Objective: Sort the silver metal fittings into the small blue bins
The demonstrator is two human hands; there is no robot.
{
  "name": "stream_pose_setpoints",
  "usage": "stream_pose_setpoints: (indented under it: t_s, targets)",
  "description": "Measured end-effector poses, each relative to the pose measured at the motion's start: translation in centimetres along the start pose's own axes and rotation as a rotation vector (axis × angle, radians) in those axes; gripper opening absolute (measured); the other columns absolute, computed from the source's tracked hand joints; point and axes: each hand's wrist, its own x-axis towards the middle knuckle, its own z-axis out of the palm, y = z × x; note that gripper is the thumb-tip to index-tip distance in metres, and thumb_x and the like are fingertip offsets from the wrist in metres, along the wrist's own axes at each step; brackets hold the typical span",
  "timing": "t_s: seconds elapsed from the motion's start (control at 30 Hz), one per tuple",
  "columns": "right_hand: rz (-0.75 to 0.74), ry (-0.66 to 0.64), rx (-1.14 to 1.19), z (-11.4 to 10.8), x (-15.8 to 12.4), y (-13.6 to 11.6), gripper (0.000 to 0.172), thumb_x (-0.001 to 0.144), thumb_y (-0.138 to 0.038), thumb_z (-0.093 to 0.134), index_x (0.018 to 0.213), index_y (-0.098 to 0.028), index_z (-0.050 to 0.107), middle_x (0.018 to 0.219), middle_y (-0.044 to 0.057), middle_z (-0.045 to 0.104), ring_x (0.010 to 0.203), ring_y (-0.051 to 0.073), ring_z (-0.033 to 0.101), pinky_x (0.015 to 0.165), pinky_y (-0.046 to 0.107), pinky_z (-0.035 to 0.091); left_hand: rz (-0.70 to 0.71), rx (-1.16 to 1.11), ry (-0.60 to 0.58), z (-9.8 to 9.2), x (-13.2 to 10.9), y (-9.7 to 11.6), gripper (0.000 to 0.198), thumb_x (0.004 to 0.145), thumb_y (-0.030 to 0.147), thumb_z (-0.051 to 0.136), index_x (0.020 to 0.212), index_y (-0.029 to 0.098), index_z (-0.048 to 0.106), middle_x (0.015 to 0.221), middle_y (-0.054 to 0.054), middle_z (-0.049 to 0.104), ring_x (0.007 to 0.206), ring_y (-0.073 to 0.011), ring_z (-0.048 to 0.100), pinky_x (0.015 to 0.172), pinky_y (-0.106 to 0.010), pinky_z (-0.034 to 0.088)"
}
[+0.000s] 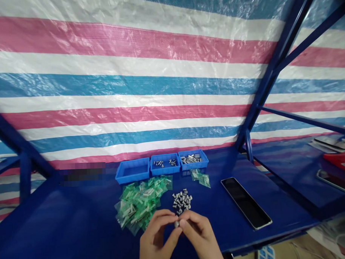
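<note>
My left hand [155, 236] and my right hand [198, 234] meet above the blue table's front edge, their fingertips pinching a small silver metal fitting [176, 223] between them. Just beyond the fingers lies a loose pile of similar silver metal fittings [182, 201]. To the left of that pile is a heap of small clear bags with green printing [138, 201], close to my left hand. The fitting's exact shape is partly hidden by my fingers.
Along the back stand three blue plastic trays [165, 164], two holding metal parts. A few more bags [200, 178] lie near them. A black-screened phone [245, 202] lies to the right. A striped tarp [131, 82] and blue steel frame [274, 61] rise behind, with red items [339, 161] on a further table.
</note>
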Motion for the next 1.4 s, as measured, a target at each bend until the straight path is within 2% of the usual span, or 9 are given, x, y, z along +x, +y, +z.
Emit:
stream_pose_setpoints:
  t_s: [0.13,0.23,0.4,0.5,0.6,0.7,0.9,1.2,1.4]
  targets:
    - [0.179,-0.032,0.358,0.8,0.2,2.2,0.034,0.074,-0.052,0.078,0.074,-0.018,0.078,0.065,0.005,0.067,0.055,0.016,0.057,0.056,0.028,0.047,0.040,0.064,-0.047,-0.2,0.4,0.0,0.011,0.081,0.031,0.070,0.085,0.022,0.074,0.093,-0.008,0.071,0.079,-0.0211,0.071,0.068,-0.027,0.061]
    - [0.258,-0.058,0.460,0.3,0.4,2.8,0.034,0.071,-0.050,0.081,0.077,-0.017,0.080,0.067,0.007,0.070,0.057,0.016,0.061,0.057,0.028,0.047,0.115,0.113,-0.031,0.0,3.6,0.8,0.009,0.081,0.026,0.068,0.086,0.022,0.073,0.081,-0.003,0.071,0.071,-0.0177,0.070,0.066,-0.025,0.060]
    - [0.143,0.016,0.212,-1.2,0.4,2.1,0.034,0.080,-0.049,0.074,0.083,-0.016,0.081,0.071,0.009,0.073,0.063,0.017,0.062,0.062,0.027,0.047,0.253,0.346,-0.023,0.3,14.5,0.5,0.017,0.083,0.026,0.063,0.096,0.020,0.073,0.093,-0.007,0.074,0.084,-0.0219,0.071,0.083,-0.036,0.058]
    - [0.041,0.019,-0.088,-1.8,0.1,2.2,0.036,0.088,-0.049,0.064,0.085,-0.017,0.080,0.074,0.008,0.072,0.069,0.019,0.064,0.063,0.027,0.049,0.225,0.444,-0.025,0.1,18.2,-1.4,0.035,0.071,0.018,0.070,0.106,0.018,0.071,0.104,-0.011,0.073,0.087,-0.0261,0.070,0.086,-0.045,0.056]
    - [-0.134,0.096,-0.441,-2.4,0.0,3.0,0.030,0.092,-0.041,0.058,0.087,-0.019,0.078,0.077,0.007,0.071,0.069,0.020,0.065,0.061,0.026,0.050,0.207,0.509,-0.055,-0.4,16.4,-2.8,0.036,0.072,0.016,0.067,0.108,0.019,0.070,0.107,-0.010,0.072,0.089,-0.0256,0.070,0.085,-0.045,0.056]
    - [-0.283,0.129,-0.725,-3.0,0.1,3.7,0.019,0.091,-0.024,0.055,0.087,-0.021,0.074,0.078,0.006,0.071,0.071,0.022,0.066,0.064,0.028,0.051,0.204,0.545,-0.095,-0.5,11.1,-2.8,0.025,0.077,0.015,0.059,0.099,0.021,0.071,0.100,-0.007,0.073,0.086,-0.0237,0.069,0.083,-0.042,0.057]
    - [-0.311,0.074,-0.954,-2.7,0.2,4.2,0.018,0.087,-0.009,0.053,0.082,-0.021,0.066,0.079,0.005,0.068,0.074,0.021,0.064,0.065,0.029,0.049,0.146,0.640,-0.246,0.6,3.0,-3.1,0.025,0.079,0.007,0.053,0.088,0.023,0.070,0.093,-0.006,0.071,0.084,-0.0232,0.070,0.076,-0.036,0.058]
    - [-0.241,0.146,-0.870,-2.5,-0.2,4.2,0.020,0.092,-0.019,0.052,0.076,-0.019,0.062,0.070,0.003,0.064,0.063,0.018,0.060,0.059,0.026,0.045,0.166,0.750,-0.270,1.4,2.2,-4.4,0.017,0.081,0.006,0.058,0.082,0.020,0.066,0.085,-0.006,0.069,0.082,-0.0265,0.066,0.073,-0.039,0.055]
    - [-0.285,0.229,-0.748,-2.9,-0.4,3.9,0.020,0.094,-0.025,0.055,0.079,-0.018,0.067,0.068,0.003,0.065,0.059,0.017,0.061,0.057,0.023,0.048,0.164,0.565,-0.166,1.1,2.1,-3.9,0.017,0.085,0.010,0.054,0.081,0.020,0.066,0.084,-0.005,0.072,0.078,-0.0221,0.071,0.072,-0.034,0.058]
